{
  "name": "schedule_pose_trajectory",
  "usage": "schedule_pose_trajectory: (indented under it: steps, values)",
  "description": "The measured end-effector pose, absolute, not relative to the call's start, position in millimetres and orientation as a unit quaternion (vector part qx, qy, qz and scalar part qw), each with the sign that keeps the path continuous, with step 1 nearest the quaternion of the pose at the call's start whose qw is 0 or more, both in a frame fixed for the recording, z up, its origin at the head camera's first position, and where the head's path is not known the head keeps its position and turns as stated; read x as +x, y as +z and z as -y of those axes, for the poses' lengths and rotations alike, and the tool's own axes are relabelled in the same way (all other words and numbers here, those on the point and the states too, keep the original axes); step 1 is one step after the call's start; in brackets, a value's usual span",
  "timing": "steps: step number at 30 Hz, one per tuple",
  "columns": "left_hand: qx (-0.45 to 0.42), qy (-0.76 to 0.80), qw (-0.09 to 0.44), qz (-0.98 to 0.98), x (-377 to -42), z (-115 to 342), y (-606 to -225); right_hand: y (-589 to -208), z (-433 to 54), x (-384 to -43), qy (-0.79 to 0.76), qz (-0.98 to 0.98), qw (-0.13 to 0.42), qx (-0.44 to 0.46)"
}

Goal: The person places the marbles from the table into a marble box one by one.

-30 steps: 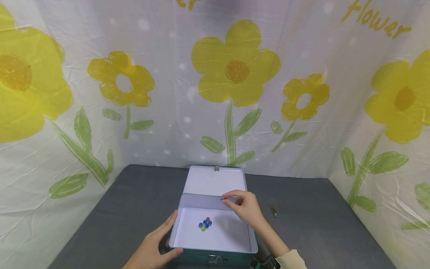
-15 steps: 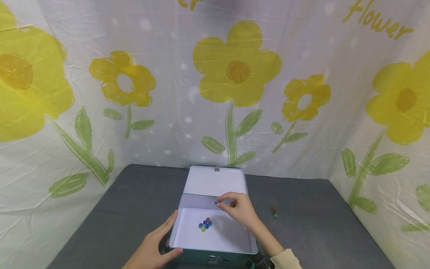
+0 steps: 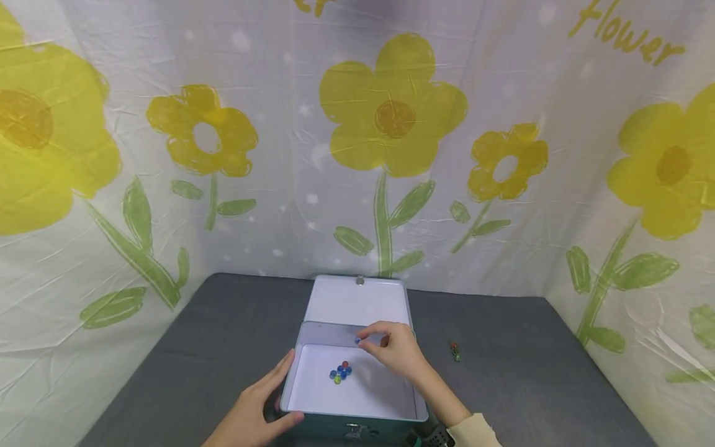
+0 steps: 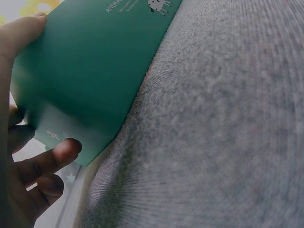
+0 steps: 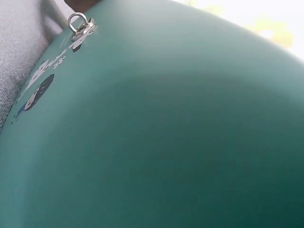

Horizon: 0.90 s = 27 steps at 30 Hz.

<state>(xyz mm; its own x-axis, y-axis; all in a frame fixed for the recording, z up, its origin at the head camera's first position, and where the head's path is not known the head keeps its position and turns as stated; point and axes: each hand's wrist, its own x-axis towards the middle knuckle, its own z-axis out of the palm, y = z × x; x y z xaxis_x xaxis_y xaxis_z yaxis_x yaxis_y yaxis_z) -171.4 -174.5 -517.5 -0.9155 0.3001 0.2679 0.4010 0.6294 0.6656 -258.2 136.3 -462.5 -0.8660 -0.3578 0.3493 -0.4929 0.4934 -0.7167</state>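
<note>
A green tin box [image 3: 335, 429] with a white inside stands open in the middle of the head view. Between thumb and index finger, my right hand [image 3: 395, 351] pinches a small blue marble [image 3: 358, 340] above the back part of the box. My left hand [image 3: 254, 403] holds the box's front left corner, thumb on the front and fingers along the side. In the left wrist view, its fingertips [image 4: 66, 149] lie against the green wall. Several marbles [image 3: 341, 371], mostly blue with one red and one yellow-green, sit clustered on the box floor.
The lid [image 3: 357, 299] is folded back behind the box. On the dark grey tabletop [image 3: 503, 385], several small red and green marbles [image 3: 455, 352] lie to the right. A curtain [image 3: 279, 155] with yellow flowers surrounds the table. A metal latch [image 5: 78, 23] shows in the right wrist view.
My right hand has shifted left and slightly lower over the box, the blue marble still in its fingertips. The left hand and the marbles in the box have stayed put.
</note>
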Motion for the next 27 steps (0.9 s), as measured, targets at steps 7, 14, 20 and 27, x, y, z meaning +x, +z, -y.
schedule_pose_trajectory:
  steps: [7,14,20,27]
  values:
    - [-0.191,-0.384,0.065,0.901,-172.1,175.3,-516.9,-461.9,-137.0,-258.0,0.438,0.861,0.086,0.245]
    - [-0.187,-0.395,0.040,0.898,-172.1,176.0,-515.3,-461.5,-138.7,-256.8,0.449,0.855,0.095,0.240]
    - [-0.198,-0.391,0.054,0.897,-175.3,176.4,-513.8,-454.2,-139.1,-256.1,0.457,0.851,0.119,0.230]
    - [-0.190,-0.391,0.033,0.900,-171.8,176.3,-516.0,-451.8,-150.4,-249.5,0.467,0.850,0.125,0.209]
